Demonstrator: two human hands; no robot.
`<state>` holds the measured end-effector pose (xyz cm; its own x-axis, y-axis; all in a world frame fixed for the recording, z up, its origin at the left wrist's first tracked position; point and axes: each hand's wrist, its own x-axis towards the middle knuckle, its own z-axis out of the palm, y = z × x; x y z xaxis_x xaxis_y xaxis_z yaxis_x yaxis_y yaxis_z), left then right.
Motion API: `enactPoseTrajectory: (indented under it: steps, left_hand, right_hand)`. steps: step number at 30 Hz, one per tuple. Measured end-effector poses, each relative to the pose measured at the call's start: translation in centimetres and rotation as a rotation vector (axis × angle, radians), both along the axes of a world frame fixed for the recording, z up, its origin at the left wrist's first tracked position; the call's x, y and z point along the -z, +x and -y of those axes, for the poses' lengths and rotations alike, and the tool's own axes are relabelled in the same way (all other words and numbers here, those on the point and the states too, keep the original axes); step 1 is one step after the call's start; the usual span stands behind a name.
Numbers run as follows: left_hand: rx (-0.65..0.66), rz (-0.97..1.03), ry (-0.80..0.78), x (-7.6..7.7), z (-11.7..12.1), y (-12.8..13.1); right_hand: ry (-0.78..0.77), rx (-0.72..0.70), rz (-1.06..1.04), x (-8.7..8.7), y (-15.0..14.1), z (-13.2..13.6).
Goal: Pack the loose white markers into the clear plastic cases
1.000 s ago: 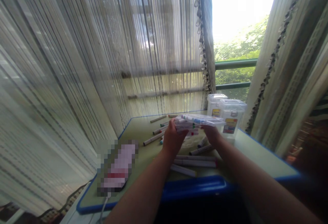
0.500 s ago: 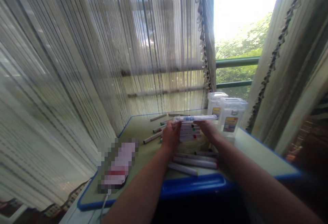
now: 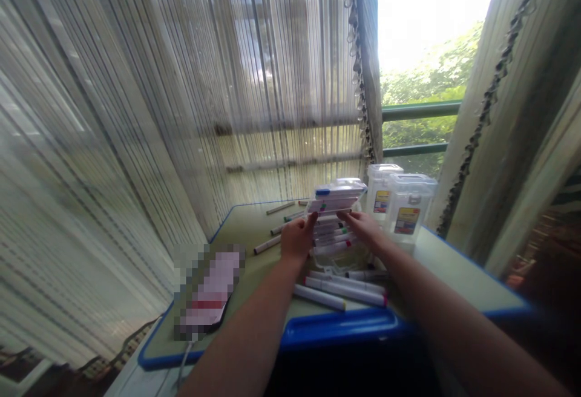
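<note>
A clear plastic marker case (image 3: 333, 267) stands tilted above the table, and several white markers (image 3: 334, 204) with coloured ends lie in rows inside it. My left hand (image 3: 297, 238) is closed on the case's left side, its thumb at the edge. On the opposite side, my right hand (image 3: 365, 230) grips the case, its fingertips over the markers in the middle. Loose markers (image 3: 347, 291) lie in front of the case, between my forearms. More loose markers (image 3: 267, 244) are scattered to the left of my left hand and behind it.
Two clear lidded boxes with labels (image 3: 411, 209) stand behind my right hand. A blurred-out phone-like thing (image 3: 211, 291) with a white cable lies at left on the blue-edged table (image 3: 472, 279). Sheer curtains (image 3: 281, 82) hang just beyond the table.
The case has tipped up, so its rows of markers face me more. My right hand's fingertips have come over the markers, and my left hand has shifted slightly left.
</note>
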<state>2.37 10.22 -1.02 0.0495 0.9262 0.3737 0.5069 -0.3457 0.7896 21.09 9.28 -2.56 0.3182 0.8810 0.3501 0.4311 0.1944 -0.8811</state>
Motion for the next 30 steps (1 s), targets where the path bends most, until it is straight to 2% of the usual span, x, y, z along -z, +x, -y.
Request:
enactPoseTrajectory:
  steps: [3, 8, 11, 14, 18, 21, 23, 27, 30]
  left_hand:
    - [-0.039, 0.002, 0.034, 0.0, 0.0, 0.0]
    - [-0.077, 0.029, 0.072, 0.4, -0.6, -0.1]
    - [-0.04, 0.139, 0.056, 0.8, -1.1, -0.1]
    - [0.024, 0.37, 0.044, 0.9, -1.2, 0.1]
    - [0.156, 0.742, -0.124, 0.5, -1.0, 0.6]
    - [0.239, 0.897, -0.31, 0.1, -0.8, 0.9]
    - [0.275, 0.965, -0.379, -0.1, -0.6, 1.1]
    - [0.338, 1.002, -0.395, -0.4, -0.3, 1.2]
    - [0.342, 1.0, -0.389, -0.4, 0.0, 1.4]
  right_hand:
    - [-0.018, 0.036, 0.113, -0.4, -0.3, 0.3]
    - [0.096, 0.075, 0.177, -0.4, -0.5, 0.2]
    - [0.121, 0.078, 0.208, -0.2, -0.6, 0.0]
    - [0.132, 0.046, 0.198, -0.3, -0.6, 0.0]
    - [0.178, 0.058, 0.191, -0.4, -0.5, 0.1]
    - [0.202, 0.08, 0.206, -0.3, -0.2, 0.1]
    - [0.218, 0.09, 0.216, -0.1, 0.0, -0.1]
    - [0.236, 0.107, 0.231, 0.4, 0.2, -0.3]
    - [0.348, 0.129, 0.347, 0.5, 0.0, -0.1]
